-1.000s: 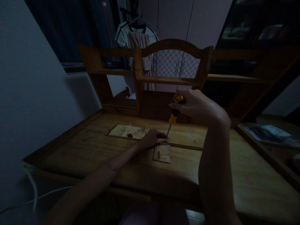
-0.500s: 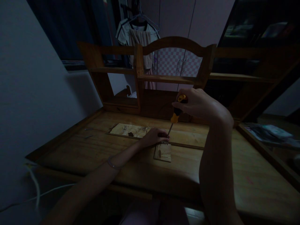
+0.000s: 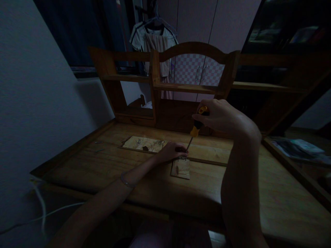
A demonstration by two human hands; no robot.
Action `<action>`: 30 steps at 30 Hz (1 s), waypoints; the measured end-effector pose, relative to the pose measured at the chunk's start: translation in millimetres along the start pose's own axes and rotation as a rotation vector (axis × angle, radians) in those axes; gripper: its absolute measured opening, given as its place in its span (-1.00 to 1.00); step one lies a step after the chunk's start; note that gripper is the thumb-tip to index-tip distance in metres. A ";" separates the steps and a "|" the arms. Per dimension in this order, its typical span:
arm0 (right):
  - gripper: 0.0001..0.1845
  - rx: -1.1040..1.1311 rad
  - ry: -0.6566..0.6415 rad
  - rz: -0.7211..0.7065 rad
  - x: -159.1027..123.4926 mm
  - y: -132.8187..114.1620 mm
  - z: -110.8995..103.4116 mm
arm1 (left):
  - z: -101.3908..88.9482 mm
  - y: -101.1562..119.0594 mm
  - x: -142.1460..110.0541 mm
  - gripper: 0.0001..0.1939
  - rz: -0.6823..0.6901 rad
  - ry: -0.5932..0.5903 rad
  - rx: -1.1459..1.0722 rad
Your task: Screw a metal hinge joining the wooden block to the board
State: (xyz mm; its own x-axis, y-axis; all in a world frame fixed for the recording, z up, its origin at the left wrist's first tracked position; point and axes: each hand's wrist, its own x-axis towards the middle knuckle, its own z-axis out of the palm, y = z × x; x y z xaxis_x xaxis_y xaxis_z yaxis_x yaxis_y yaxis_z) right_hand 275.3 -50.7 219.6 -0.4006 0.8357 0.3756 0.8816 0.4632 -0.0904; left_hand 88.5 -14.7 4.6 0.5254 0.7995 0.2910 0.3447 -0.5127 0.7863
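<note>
My right hand [image 3: 219,117] is closed round the yellow and black handle of a screwdriver [image 3: 197,126], held nearly upright with its shaft pointing down. The tip meets the top edge of a small wooden plate [image 3: 180,168] lying on the wooden desk [image 3: 144,172]. Beside the tip, my left hand [image 3: 171,151] rests with its fingers curled and pinched at the shaft's lower end. A thin bracelet sits on my left wrist. What lies under the tip is hidden in the dim light.
A pale rectangular recess [image 3: 143,143] is cut into the desk left of my hands. A wooden hutch with shelves [image 3: 186,88] stands at the desk's back. Clothes hang on a hanger [image 3: 155,38] behind it. A white cable [image 3: 38,206] trails at the lower left.
The view has shifted slightly. My right hand with the screwdriver has turned a little at the same spot, and my left hand stays at the tip.
</note>
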 end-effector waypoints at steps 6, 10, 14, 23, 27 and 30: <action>-0.63 -0.028 0.012 -0.011 -1.1 -2.2 -1.0 | -1.7 4.4 -0.5 -0.81 0.019 0.013 0.017; -0.65 -0.036 0.022 -0.018 -3.0 -4.3 -1.8 | -1.2 4.1 -0.7 -0.80 0.016 0.018 0.019; -0.65 -0.051 0.023 -0.020 -4.8 -6.2 -2.1 | -0.3 2.5 -1.0 -0.79 0.043 0.027 0.012; -0.66 -0.044 0.056 -0.029 -5.6 -6.2 -1.6 | 0.3 1.4 -0.3 -0.80 0.043 0.031 0.033; -0.62 -0.061 0.075 -0.013 -3.2 -2.8 0.4 | 0.2 2.3 -0.6 -0.81 0.057 0.042 0.039; -0.58 -0.071 0.072 0.013 -2.0 -1.1 1.3 | -0.3 4.8 -0.8 -0.81 0.054 0.056 0.062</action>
State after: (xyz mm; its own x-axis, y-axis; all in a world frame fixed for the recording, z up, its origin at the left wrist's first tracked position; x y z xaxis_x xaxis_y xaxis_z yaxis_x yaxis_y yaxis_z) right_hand 274.8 -52.5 217.8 -0.3722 0.8170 0.4405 0.9032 0.4281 -0.0307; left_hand 89.5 -17.7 8.3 0.5004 0.7859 0.3632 0.3660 -0.5722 0.7339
